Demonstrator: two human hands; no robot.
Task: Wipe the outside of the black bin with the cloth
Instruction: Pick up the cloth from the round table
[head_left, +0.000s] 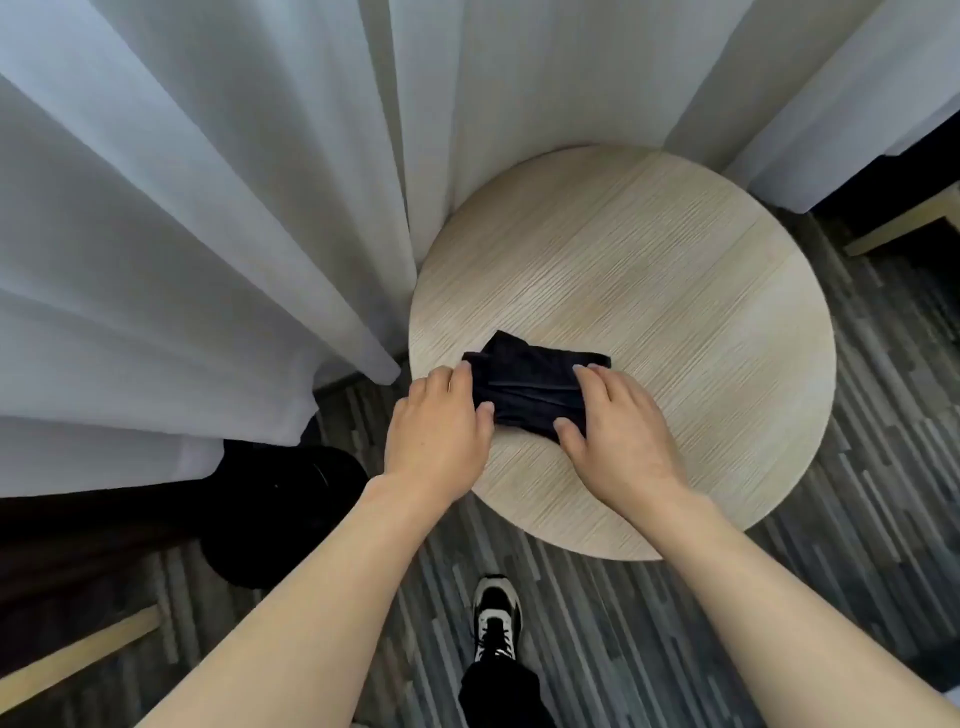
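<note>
A dark folded cloth (530, 387) lies on the near left part of a round light-wood table (675, 291). My left hand (436, 431) touches the cloth's left edge with its fingertips and thumb. My right hand (618, 431) rests on the cloth's right side, fingers and thumb pinching its edge. The black bin (280, 514) stands on the floor to the left of the table, below the curtain, partly hidden by my left forearm.
White curtains (208, 234) hang behind and left of the table. Striped grey carpet (779, 597) covers the floor. My shoe (496, 618) stands near the table's front edge. Dark furniture with light wooden legs sits at the lower left (78, 649) and upper right (904, 218).
</note>
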